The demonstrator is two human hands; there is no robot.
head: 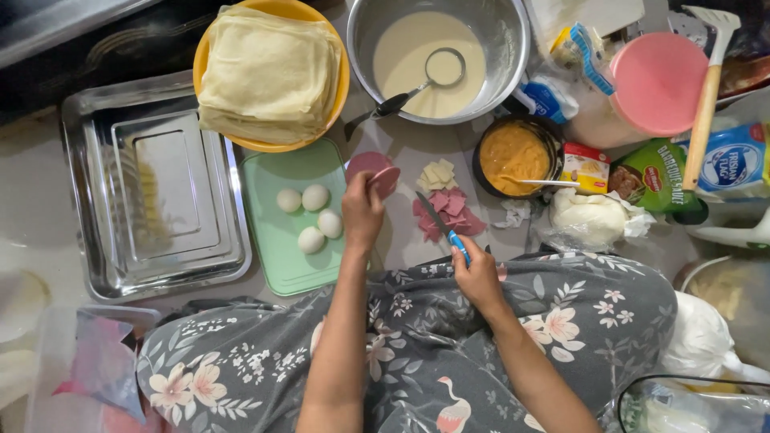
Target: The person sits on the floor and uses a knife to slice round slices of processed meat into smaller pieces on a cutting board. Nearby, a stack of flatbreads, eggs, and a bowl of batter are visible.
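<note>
My left hand [361,212] pinches a round pink meat slice [385,180] lifted off a small stack of the same slices [365,163]. My right hand [478,277] grips a knife with a blue handle [449,231]; its blade points up-left across a pile of cut pink meat pieces [451,210]. Small pale cheese squares [437,174] lie just above that pile. Both forearms reach out over my grey floral lap [417,345].
A green cutting board [277,240] holds several peeled eggs [314,197]. A steel tray [152,192] lies left. A yellow bowl of thin wrappers [269,72], a steel bowl of batter with a ladle [437,56], a black bowl of orange sauce [513,154] and packets stand behind.
</note>
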